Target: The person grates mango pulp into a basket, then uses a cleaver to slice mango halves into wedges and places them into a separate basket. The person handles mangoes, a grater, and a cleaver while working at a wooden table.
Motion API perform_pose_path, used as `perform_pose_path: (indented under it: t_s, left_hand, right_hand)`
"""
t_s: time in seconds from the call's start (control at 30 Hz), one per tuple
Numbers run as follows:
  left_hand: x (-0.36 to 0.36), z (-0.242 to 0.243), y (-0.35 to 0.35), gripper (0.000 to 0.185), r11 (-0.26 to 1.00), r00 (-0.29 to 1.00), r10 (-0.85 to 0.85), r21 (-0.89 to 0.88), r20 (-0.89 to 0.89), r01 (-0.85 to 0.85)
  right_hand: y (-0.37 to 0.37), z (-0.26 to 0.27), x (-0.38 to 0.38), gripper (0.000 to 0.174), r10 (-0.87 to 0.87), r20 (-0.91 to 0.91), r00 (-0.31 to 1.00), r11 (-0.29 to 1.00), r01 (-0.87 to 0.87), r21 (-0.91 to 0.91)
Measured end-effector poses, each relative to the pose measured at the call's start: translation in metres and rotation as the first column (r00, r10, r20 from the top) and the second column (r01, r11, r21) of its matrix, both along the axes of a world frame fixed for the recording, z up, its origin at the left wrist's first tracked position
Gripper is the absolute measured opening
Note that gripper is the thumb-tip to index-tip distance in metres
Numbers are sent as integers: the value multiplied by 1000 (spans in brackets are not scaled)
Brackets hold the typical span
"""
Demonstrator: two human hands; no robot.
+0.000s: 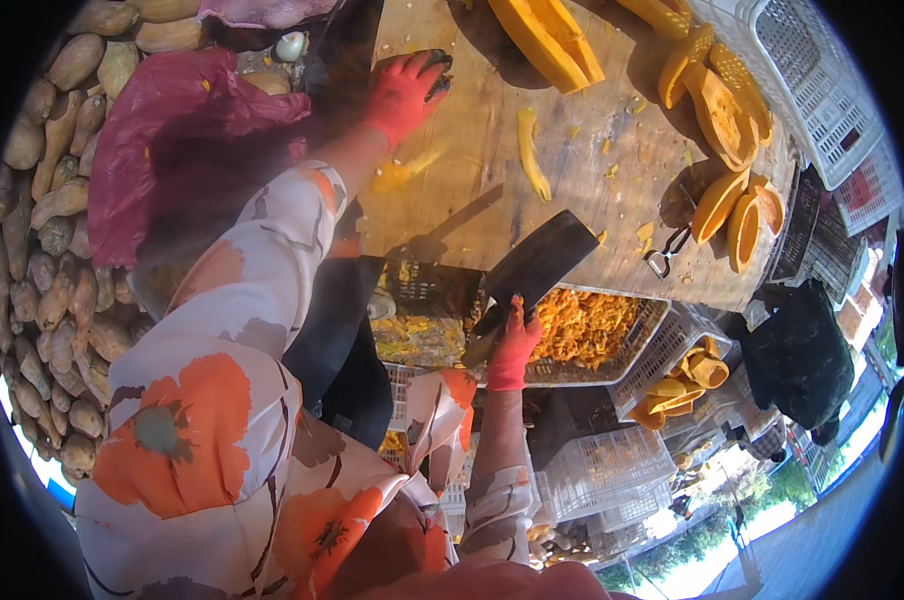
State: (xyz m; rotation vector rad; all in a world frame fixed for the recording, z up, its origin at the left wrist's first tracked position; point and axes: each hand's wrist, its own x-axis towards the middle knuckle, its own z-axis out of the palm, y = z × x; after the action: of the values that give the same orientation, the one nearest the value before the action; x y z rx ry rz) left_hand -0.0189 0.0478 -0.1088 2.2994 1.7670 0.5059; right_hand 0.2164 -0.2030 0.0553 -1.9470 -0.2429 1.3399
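My left hand [403, 97], in a red glove with a dark palm, is over the left edge of a wooden board [452, 210]. Its fingers are partly curled, and I see nothing held in them. Under the wrist is a blurred yellow scrap [410, 169]. My right hand [513, 349], also red-gloved, grips a cleaver [545, 251] with a wide dark blade, raised across the board's near edge. A strip of squash flesh [531, 154] lies mid-board, and a hollowed squash half [549, 41] rests at the top.
More cut squash pieces [722, 112] and a Y-shaped peeler [665, 255] lie along the board's right side. Below the board, a crate holds orange pulp [583, 326]; another carries squash pieces [684, 386]. Whole squash [54, 300] and a pink plastic bag [151, 142] are at left.
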Motion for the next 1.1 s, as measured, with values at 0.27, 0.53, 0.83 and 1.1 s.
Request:
perform_pose_path:
  t_s: [0.27, 0.53, 0.83, 1.1]
  left_hand:
    - [67, 30, 22, 70, 529, 338, 826, -828, 452, -187]
    - [208, 54, 105, 81, 284, -238, 906, -919, 350, -272]
    - [86, 44, 49, 25, 369, 155, 891, -880, 427, 300]
    - [17, 119, -54, 28, 162, 946, 262, -975, 190, 151]
  right_hand:
    - [-71, 9, -60, 26, -217, -57, 974, 973, 211, -96]
    - [-171, 23, -73, 22, -395, -58, 917, 888, 364, -281]
    - [-188, 31, -131, 18, -652, -95, 752, 751, 625, -213]
    - [-226, 61, -157, 21, -735, -39, 677, 674, 723, -153]
